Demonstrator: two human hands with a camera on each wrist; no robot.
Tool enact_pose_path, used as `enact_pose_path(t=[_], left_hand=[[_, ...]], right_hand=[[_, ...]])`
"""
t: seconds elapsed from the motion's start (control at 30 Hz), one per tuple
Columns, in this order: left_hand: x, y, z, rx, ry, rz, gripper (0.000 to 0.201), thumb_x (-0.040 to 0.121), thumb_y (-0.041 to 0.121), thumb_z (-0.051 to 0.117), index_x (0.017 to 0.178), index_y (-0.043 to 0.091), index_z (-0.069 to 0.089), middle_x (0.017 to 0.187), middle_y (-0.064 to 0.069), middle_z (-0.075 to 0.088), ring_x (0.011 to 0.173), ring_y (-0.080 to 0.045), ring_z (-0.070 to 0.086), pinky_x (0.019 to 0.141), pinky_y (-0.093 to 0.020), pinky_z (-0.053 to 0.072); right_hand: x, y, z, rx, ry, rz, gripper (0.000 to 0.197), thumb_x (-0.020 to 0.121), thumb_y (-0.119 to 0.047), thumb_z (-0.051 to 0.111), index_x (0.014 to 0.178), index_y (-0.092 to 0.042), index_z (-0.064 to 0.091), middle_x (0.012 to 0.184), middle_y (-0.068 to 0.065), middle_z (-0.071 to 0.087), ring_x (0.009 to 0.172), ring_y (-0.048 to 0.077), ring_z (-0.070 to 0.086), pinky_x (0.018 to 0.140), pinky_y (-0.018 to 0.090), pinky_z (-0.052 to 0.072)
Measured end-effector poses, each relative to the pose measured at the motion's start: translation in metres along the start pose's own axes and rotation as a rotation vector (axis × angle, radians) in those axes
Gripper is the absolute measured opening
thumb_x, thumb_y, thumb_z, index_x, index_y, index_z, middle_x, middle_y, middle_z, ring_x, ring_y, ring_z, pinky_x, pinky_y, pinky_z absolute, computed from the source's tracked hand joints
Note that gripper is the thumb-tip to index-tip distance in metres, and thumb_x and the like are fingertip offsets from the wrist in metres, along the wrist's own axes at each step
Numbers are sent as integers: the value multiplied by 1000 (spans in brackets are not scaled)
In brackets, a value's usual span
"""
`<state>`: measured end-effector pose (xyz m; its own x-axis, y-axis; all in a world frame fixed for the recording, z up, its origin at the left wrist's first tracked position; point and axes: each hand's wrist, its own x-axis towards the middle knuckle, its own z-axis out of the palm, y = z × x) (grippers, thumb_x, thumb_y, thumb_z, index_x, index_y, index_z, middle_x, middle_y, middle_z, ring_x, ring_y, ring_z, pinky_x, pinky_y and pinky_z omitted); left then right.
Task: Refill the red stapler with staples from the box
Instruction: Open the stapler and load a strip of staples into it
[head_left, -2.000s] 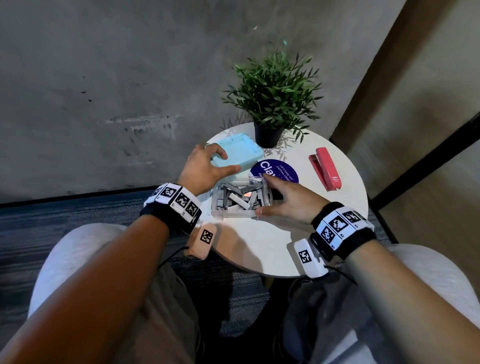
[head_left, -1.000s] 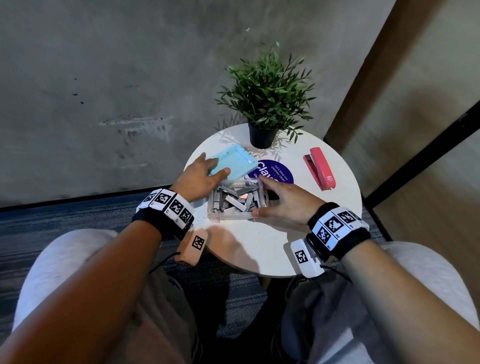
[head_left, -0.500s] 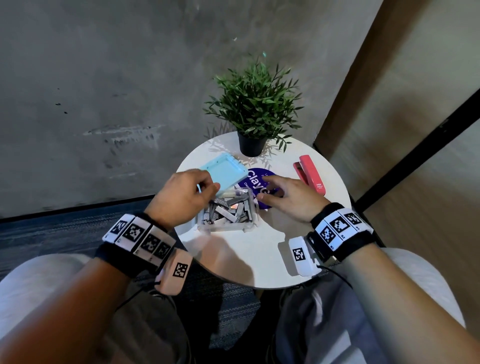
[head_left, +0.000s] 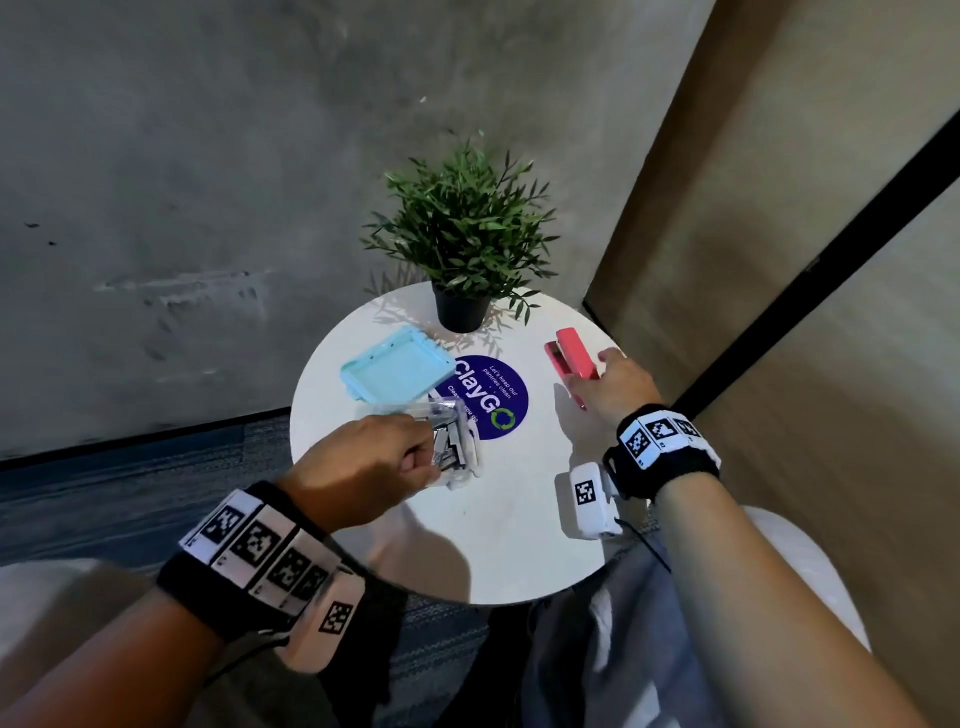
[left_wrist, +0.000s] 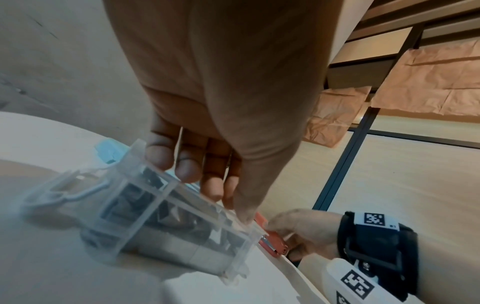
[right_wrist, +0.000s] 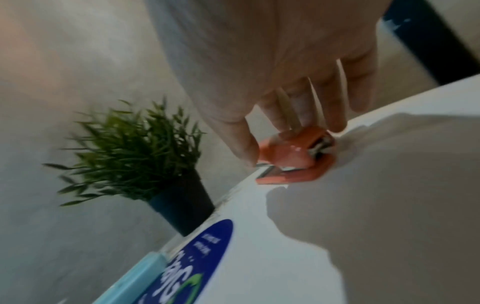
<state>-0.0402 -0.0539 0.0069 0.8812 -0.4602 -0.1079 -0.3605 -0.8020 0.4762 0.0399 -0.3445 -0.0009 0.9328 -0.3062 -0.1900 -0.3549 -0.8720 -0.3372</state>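
Note:
The red stapler (head_left: 569, 353) lies near the right rim of the round white table (head_left: 493, 535). My right hand (head_left: 587, 384) grips its near end, thumb on one side and fingers over the top (right_wrist: 285, 144). The stapler (right_wrist: 293, 162) still rests on the tabletop. The clear plastic box (head_left: 457, 441) of grey staple strips stands open at the table's left. My left hand (head_left: 421, 457) holds its rim, fingers curled inside and thumb at the near corner (left_wrist: 221, 195). In the left wrist view the box (left_wrist: 155, 222) looks blurred.
The box's light blue lid (head_left: 397, 369) lies upside down behind the box. A potted green plant (head_left: 462, 228) stands at the table's back edge. A round blue sticker (head_left: 488, 395) sits mid-table. A concrete wall is behind, a dark-framed panel to the right.
My left hand set the blue lid down behind the box and came back to the box's rim. My right hand left the box and moved right onto the red stapler.

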Motion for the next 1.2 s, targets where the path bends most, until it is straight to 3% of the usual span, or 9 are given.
enact_pose_path(t=[0.17,0.33,0.47,0.53,0.67,0.77,0.87,1.0,1.2], left_hand=[[0,-2,1,19,18,20,26,88,43,58,71,26,46,75,10,55,70,-11,50,65,-34,44],[0,-1,0,16,55,44,21,89,40,55,75,26,49,76,9,56,71,-8,50,65,-33,44],[4,5,-4,-73,174,75,8,93,39,56,98,32,56,92,13,59,79,2,53,66,-18,40],[7,12,-4,-235,242,51,24,95,41,55,118,32,54,101,16,59,80,4,57,68,-12,41],[9,34,-9,-648,273,-10,51,98,48,49,146,37,35,102,8,65,66,-18,68,66,-35,57],[12,43,-12,-790,225,14,43,100,48,44,139,34,44,80,-5,70,54,-26,63,57,-39,52],[18,43,-12,-843,250,45,19,100,39,48,112,25,55,63,-5,64,44,-21,52,49,-35,44],[13,44,-12,-746,258,106,7,102,26,49,105,21,52,61,3,55,47,-12,49,50,-30,41],[10,40,-13,-692,295,115,12,103,27,44,109,21,52,60,6,57,52,-12,52,56,-31,45]], right_hand=[[-5,0,11,87,43,0,29,81,-37,55,104,-20,63,103,11,63,86,31,60,77,35,50],[-5,1,0,167,-61,-73,26,85,-33,59,103,-13,60,100,14,70,90,35,66,78,40,53],[-28,-4,-18,469,-257,-211,17,88,-26,66,100,-19,54,89,17,75,66,24,66,63,38,54],[-44,-9,-27,584,-351,-264,16,90,-20,67,98,-22,53,96,20,75,67,24,67,61,36,51],[-71,-22,-30,704,-498,-390,16,89,-10,65,98,-18,54,99,32,70,67,25,64,59,35,48],[-86,-33,-24,710,-562,-494,19,82,-15,64,100,-19,58,100,24,70,86,35,69,72,37,53],[-93,-41,-19,572,-486,-592,22,83,-36,63,100,-22,60,97,13,70,92,33,68,83,50,52],[-101,-48,-23,423,-218,-757,13,93,-39,62,87,-35,52,82,-7,60,75,9,58,70,30,46],[-106,-53,-24,354,-72,-811,33,89,-48,61,109,-23,54,88,-3,65,81,22,61,75,44,51]])
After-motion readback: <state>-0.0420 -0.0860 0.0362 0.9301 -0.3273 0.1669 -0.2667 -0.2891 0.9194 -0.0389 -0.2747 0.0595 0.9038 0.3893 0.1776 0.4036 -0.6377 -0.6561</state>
